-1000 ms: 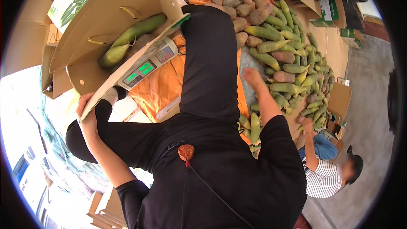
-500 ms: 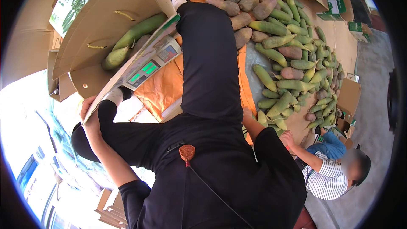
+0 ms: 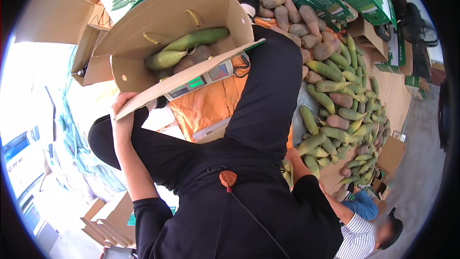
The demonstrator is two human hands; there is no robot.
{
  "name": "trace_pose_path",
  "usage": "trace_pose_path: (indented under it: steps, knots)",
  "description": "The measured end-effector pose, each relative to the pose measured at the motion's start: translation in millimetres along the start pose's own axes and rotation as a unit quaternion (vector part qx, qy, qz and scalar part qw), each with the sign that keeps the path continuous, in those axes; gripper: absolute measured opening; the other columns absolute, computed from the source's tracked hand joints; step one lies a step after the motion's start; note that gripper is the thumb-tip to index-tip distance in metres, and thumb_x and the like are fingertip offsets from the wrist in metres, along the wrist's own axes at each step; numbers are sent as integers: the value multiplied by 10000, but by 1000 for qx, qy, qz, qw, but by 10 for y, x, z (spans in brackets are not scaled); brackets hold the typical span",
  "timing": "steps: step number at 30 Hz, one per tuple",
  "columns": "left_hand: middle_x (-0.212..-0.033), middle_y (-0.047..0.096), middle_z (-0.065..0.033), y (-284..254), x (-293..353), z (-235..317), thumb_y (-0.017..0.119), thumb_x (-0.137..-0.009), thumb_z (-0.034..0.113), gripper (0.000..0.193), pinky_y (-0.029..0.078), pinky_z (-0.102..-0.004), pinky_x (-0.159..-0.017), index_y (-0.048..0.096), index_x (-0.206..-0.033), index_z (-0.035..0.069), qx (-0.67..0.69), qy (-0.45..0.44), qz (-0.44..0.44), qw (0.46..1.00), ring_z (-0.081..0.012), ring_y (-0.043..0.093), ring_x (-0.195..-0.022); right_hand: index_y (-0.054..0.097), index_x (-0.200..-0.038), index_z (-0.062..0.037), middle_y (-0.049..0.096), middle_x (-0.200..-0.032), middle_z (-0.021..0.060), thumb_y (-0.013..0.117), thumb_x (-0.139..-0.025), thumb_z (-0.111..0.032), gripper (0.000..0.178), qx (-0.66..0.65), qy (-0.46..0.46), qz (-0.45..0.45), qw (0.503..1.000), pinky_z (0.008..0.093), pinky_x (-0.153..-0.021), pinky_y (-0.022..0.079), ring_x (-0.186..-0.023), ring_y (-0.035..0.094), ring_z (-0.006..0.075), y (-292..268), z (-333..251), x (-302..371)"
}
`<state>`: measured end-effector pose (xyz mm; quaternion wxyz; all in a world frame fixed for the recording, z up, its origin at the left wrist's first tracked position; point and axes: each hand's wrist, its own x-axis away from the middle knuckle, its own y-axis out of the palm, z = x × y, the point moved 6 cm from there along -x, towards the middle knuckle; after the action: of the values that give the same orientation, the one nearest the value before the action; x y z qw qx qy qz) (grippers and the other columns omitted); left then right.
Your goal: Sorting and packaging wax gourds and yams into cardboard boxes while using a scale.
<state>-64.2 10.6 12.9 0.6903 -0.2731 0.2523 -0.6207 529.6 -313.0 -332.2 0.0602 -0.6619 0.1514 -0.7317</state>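
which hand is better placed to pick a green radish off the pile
Probably the right hand: it is close beside the green radishes, while the left hand grips the edge of the carton.

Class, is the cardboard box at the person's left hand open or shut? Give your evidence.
The cardboard box is open: green vegetables show through its uncovered top; the left hand holds its edge.

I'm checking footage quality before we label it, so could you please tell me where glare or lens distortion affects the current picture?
Head view, left side: strong glare burns out to white, fading the pale blue plastic sheeting; head view, rim: black corners, and the cardboard box's upper edge bows; head view, right: the green radishes are readable, without harsh glare.
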Motion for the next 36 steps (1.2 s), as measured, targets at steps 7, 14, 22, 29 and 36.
trace_pose_path:
  steps: [7,14,22,29,36]
  knots:
    - [-845,645,-96,83,-104,79,608,-730,-92,167,472,-281,-747,648,-868,-7,18,25,-6,999,-197,615,-794,676,-800,-91,657,-795,85,650,-706,-153,115,22,-120,207,971,370,-653,500,-783,647,223,-465,362,480]
    - [-846,647,-104,27,-69,70,605,-725,-94,167,477,-287,-735,647,-864,-10,6,45,2,999,-217,618,-786,676,-746,-25,620,-686,40,551,-745,-100,146,-623,109,255,732,291,-496,435,-600,552,135,-1294,317,1289]
    - [-857,648,-117,28,-73,93,587,-711,-118,205,479,-285,-742,655,-876,-17,12,37,1,999,-227,623,-787,598,-699,-36,498,-612,3,562,-753,-120,106,-698,-2,361,618,261,-504,380,-559,451,100,-2314,98,1875]
    - [-851,643,-117,31,-67,12,580,-703,-121,204,477,-282,-730,653,-863,-17,12,31,7,999,-231,619,-774,594,-805,-14,555,-702,29,558,-821,-96,90,-630,-216,484,568,229,-575,396,-617,499,109,-3788,-226,2800]
    - [-824,634,-112,-12,-41,-12,594,-695,-111,192,477,-286,-716,654,-850,-16,17,27,22,999,-227,610,-758,587,-821,48,460,-653,-3,562,-884,-115,176,-512,-518,508,459,262,-613,373,-598,397,76,-5408,-934,4008]
